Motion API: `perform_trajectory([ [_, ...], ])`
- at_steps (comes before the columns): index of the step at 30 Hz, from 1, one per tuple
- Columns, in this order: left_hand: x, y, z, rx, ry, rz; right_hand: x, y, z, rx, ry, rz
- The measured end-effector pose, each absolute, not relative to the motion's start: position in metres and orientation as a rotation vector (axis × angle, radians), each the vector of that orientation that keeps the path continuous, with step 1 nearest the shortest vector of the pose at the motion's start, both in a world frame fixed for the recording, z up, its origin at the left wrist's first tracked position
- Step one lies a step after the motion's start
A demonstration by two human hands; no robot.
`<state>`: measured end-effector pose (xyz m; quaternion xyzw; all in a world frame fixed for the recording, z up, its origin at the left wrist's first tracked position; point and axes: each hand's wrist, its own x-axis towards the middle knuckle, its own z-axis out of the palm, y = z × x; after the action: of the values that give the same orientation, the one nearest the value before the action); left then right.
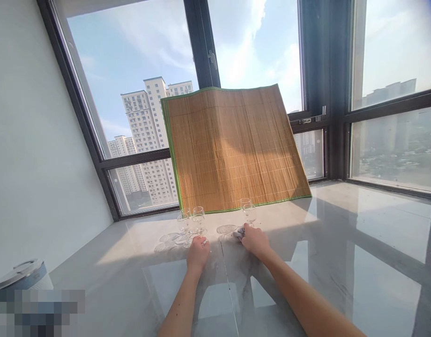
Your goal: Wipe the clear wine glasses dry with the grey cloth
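My left hand is closed, fingers curled together, just in front of a clear stemmed glass. Something glassy shows at its fingertips, but what it grips is too small to make out. More stemmed glassware stands close on the left, partly overlapping. In my right hand is a bunched grey-white cloth, pinched at the fingertips and low over the surface. Right behind that hand stands another stemmed glass, its lower part hidden by the fingers.
A bamboo mat with green edging leans against the dark window frame behind the glasses. The glossy tiled surface carries reflections and shadows. A lidded white-and-blue container stands at the lower left, beside a white wall.
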<state>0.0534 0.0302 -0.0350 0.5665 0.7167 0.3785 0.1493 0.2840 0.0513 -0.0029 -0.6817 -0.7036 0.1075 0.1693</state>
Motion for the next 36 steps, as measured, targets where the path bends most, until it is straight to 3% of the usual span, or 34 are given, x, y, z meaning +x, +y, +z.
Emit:
perform_trajectory([
  [19,0.055,0.028,-0.034,1.640,2.048,1.118,0.281,0.048,-0.002,-1.941,-1.978,0.321],
  [36,0.057,0.027,-0.034,1.669,2.064,1.104,0.246,0.055,-0.017,-1.771,-2.107,0.111],
])
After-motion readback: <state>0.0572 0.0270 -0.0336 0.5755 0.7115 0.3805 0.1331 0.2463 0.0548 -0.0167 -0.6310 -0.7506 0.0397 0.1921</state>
